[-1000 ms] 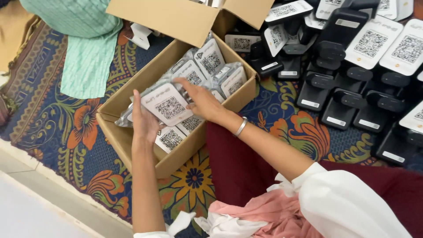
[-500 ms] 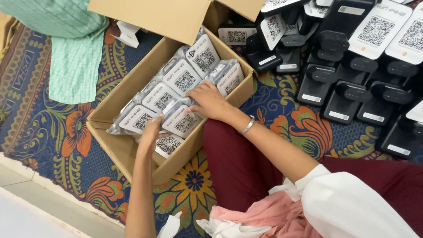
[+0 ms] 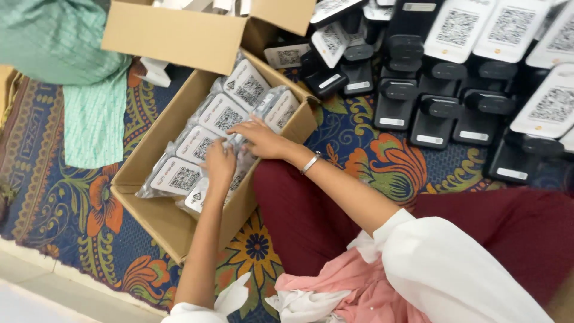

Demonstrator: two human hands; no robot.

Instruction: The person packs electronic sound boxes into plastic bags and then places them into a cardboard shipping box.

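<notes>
Head view: both hands are down in the open cardboard box (image 3: 155, 221). The left hand (image 3: 220, 164) lies fingers-down on the packets (image 3: 206, 140); the right hand (image 3: 260, 139) is spread flat over the ones beside it. Whether either has closed on a packet I cannot tell, since the fingertips sit among the wrappers.

The packets stand in a row on edge, each a white coded card in clear plastic. They look light and fairly stiff, with a slick, crinkly wrap likely to slide. The top edge, pinched between thumb and fingers, seems the surest hold.

The box rests on a patterned rug (image 3: 371, 149) over a pale floor. Black stands (image 3: 436, 113) with white cards crowd the right, well apart from the hands. Green cloth (image 3: 89, 113) lies to the left. Room inside the box is tight.
</notes>
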